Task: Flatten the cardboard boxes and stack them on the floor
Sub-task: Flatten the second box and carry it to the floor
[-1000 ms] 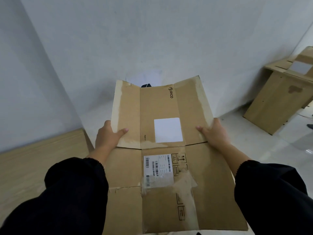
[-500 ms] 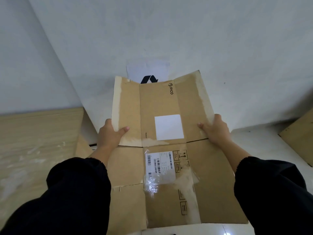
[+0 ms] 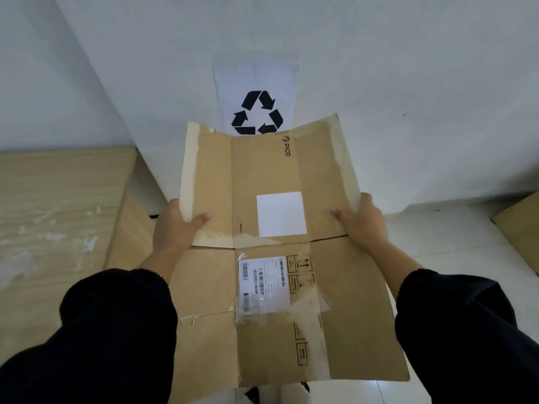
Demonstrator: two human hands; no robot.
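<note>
A flattened brown cardboard box [image 3: 271, 176] with a white label, a shipping sticker and torn tape is held out flat in front of me, above the floor. My left hand [image 3: 175, 225] grips its left edge, thumb on top. My right hand [image 3: 361, 223] grips the right edge the same way. Both arms are in black sleeves. The box's far flaps bend slightly upward.
A white sheet with a black recycling symbol [image 3: 258, 112] is stuck on the wall just beyond the box. A wooden table [image 3: 58, 205] stands at the left. Another cardboard piece [image 3: 522, 228] lies at the right edge on the white tiled floor [image 3: 437, 237].
The view has tilted down and turned left toward the wall. The recycling sign has come into full view above the box. Both hands keep the same grip.
</note>
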